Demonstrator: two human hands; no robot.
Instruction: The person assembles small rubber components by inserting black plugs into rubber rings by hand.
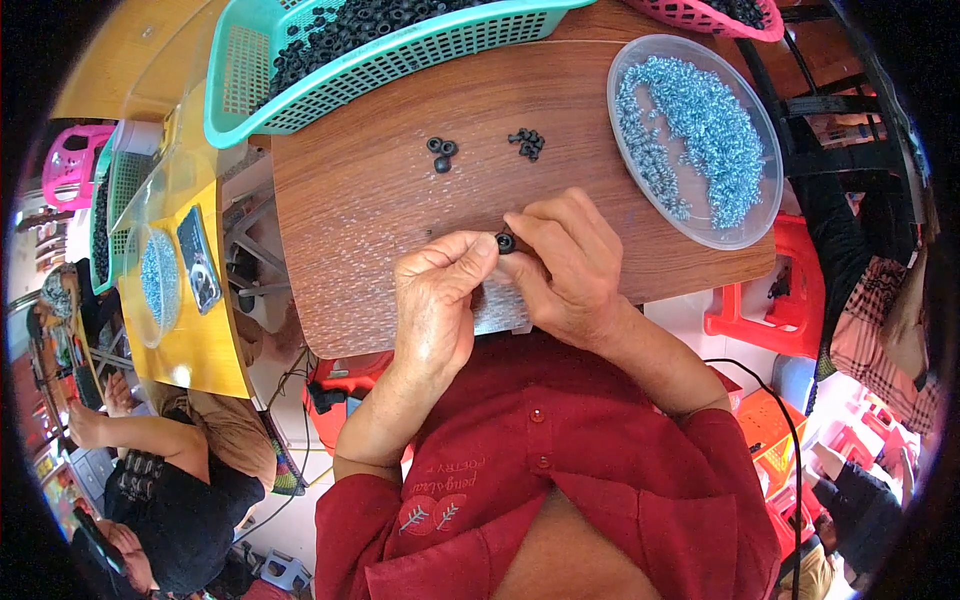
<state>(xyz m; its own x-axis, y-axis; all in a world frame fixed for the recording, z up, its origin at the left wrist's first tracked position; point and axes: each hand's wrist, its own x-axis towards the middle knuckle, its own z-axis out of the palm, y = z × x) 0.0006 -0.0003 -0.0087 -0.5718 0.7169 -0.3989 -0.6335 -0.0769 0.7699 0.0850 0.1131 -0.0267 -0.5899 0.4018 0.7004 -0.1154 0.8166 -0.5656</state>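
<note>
Above the near part of the wooden table, my left hand (437, 295) pinches a small round black part (506, 243) with a ring-like face between thumb and fingers. Close against it is my right hand (572, 262), its fingers curled and closed at the part's right side. Whether the right fingertips also hold a smaller piece is too small to tell. Beyond my hands lie a few round black parts (442, 148) in a little group. To their right sits a small pile of tiny black pieces (527, 143).
A turquoise basket (400, 62) full of black parts stands at the far edge of the table (350, 210). On the right is a clear round tray (690, 150) of small light-blue pieces. A phone (198, 260) lies on the yellow table at left, where another person (175, 510) sits.
</note>
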